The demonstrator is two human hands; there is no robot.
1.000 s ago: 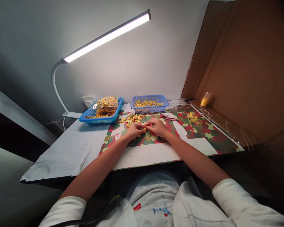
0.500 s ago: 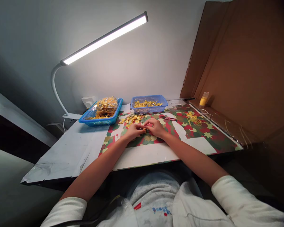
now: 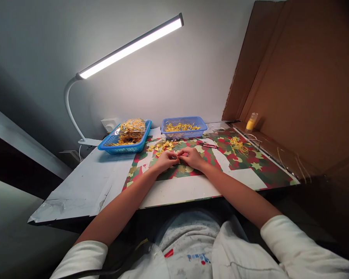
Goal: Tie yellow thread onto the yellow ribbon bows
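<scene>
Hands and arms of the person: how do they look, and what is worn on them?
The left hand and right hand wear no gloves. The left sleeve and right sleeve are off-white, ending near the elbows. A dark strap or cord crosses the left one.

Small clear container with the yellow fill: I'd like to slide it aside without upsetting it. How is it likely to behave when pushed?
The container would probably tip if pushed near its top, since it stands taller than wide. Its yellow fill sits low, which may steady it a little. Its rounded sides suggest it could roll once toppled.
</scene>
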